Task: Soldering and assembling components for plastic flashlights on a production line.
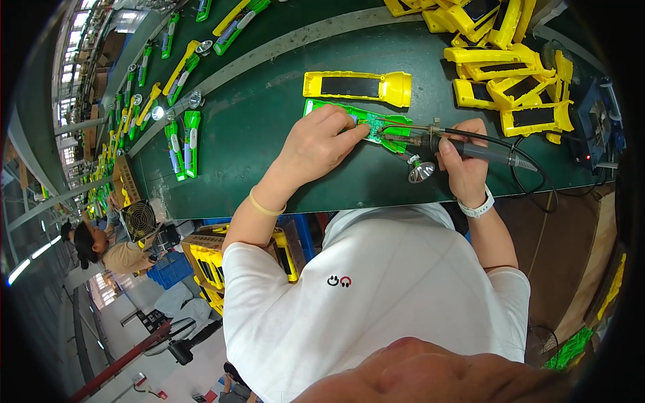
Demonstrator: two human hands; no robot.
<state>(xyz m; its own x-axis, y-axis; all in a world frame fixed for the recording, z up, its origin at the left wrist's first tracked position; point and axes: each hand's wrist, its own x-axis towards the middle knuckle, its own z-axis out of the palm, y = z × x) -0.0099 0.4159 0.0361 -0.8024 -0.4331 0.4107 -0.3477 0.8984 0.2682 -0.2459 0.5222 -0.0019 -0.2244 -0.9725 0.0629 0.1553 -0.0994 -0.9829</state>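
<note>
My right hand is wrapped round the grey handle of a soldering iron, fitted with a thin feed tube along its top. Its tip reaches over a small green circuit board inside a green flashlight housing. With my left hand I hold the housing's left end, fingers bent over the board; whether a wire is pinched there is hidden. A round silver reflector lamp lies by the housing's right end. Just beyond sits a yellow flashlight shell with a dark panel.
Yellow shells are heaped at the far right, near a blue soldering station whose black cable loops over the table edge. Green housings stand left, before a metal rail. Further left, a person works beside a fan.
</note>
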